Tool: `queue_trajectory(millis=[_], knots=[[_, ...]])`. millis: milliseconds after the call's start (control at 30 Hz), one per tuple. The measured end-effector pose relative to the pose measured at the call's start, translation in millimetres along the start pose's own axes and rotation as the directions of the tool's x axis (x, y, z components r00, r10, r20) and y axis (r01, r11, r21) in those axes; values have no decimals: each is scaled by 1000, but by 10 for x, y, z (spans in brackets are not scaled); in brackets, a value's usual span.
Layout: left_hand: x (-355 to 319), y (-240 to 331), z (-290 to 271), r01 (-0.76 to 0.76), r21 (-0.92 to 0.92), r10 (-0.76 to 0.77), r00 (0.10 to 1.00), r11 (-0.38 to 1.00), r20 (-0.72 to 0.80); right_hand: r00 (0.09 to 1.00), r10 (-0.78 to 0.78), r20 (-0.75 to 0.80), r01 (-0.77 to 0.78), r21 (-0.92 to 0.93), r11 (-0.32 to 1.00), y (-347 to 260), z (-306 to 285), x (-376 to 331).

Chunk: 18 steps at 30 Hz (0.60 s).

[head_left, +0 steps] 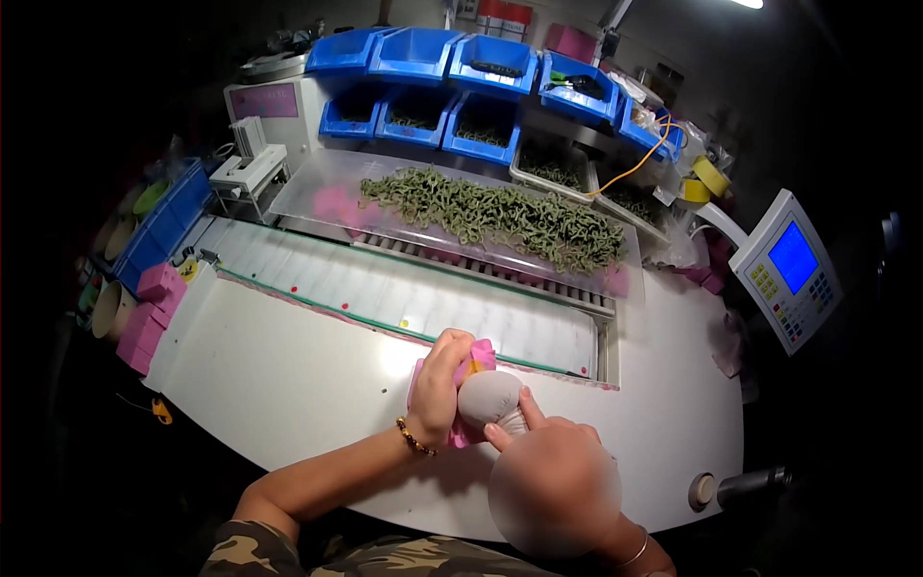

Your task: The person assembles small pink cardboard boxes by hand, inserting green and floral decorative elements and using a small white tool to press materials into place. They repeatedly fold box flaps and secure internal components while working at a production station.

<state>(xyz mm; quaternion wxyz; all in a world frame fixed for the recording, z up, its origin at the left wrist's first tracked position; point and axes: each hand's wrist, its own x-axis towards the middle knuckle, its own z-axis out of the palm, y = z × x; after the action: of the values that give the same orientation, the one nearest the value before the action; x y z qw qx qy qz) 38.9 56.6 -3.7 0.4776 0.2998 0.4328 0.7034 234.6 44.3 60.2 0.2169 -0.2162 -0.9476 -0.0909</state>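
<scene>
My left hand (440,389), with a beaded bracelet at its wrist, is closed around a soft, creased pink wrapper (481,356) with a yellow patch near its top. Against the wrapper rests a light grey thing with a smooth rounded head and a ribbed neck (490,397). My right hand (543,433) grips that neck between its thumb and forefinger. A round blur covers much of this hand and whatever lies under it. Both hands are just above the white worktop (288,361), at its near middle.
Beyond my hands runs a sunken white conveyor (385,308) with a green edge. Behind it, a clear tray (308,188) carries a heap of curled green dried leaves (500,216). Blue bins (413,53) stand at the back; a control panel (790,269) is at right, pink blocks (149,327) at left.
</scene>
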Motion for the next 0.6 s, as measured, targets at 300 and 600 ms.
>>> queue_trajectory(millis=[300,600], knots=[[115,-12,-29,185,-382,-194,981,905,15,962,205,181,-269,766,584,93,223,-71],[126,51,-41,403,-415,-433,901,816,24,986,162,43,-162,492,855,161,121,-50]])
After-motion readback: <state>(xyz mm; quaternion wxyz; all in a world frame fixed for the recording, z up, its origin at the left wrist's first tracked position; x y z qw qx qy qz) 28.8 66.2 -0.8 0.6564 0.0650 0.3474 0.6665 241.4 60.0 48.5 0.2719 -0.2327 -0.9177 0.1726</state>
